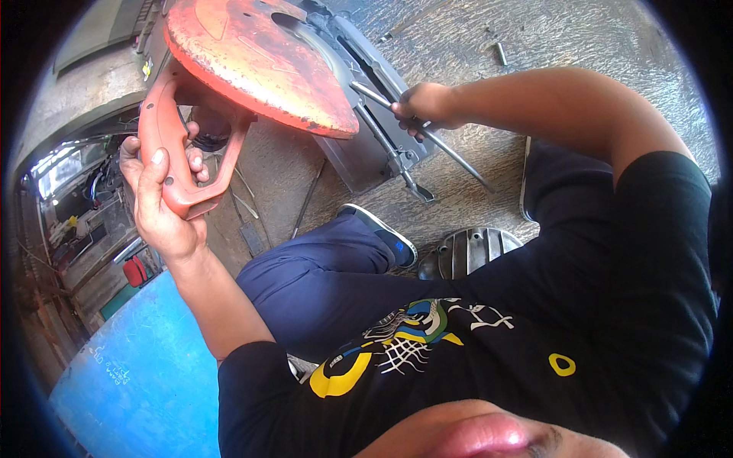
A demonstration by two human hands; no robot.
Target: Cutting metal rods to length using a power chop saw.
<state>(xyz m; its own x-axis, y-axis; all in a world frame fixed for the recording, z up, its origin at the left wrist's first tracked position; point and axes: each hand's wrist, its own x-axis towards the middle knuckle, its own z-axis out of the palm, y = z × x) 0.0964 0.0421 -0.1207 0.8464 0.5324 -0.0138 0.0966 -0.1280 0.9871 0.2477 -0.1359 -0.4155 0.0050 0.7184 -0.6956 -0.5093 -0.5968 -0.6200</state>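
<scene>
An orange cut-off saw with a worn, scratched guard [259, 69] stands at the upper left. My left hand [169, 227] is wrapped round its orange loop handle [159, 126]. Part of the cutting disc [311, 37] shows beside the guard, above the dark metal base [353, 166]. My right hand [429, 105] is closed on a thin metal rod [460, 160]. The rod slants across the base, its far end close to the guard's edge. A clamp screw [382, 136] runs along the base under the rod. Whether the rod touches the clamp or disc I cannot tell.
A finned metal cover [472, 252] lies on the floor near my legs. A blue panel [137, 374] fills the lower left. A small metal piece [501, 53] lies on the worn floor at the upper right. A cluttered shelf [84, 259] stands at far left.
</scene>
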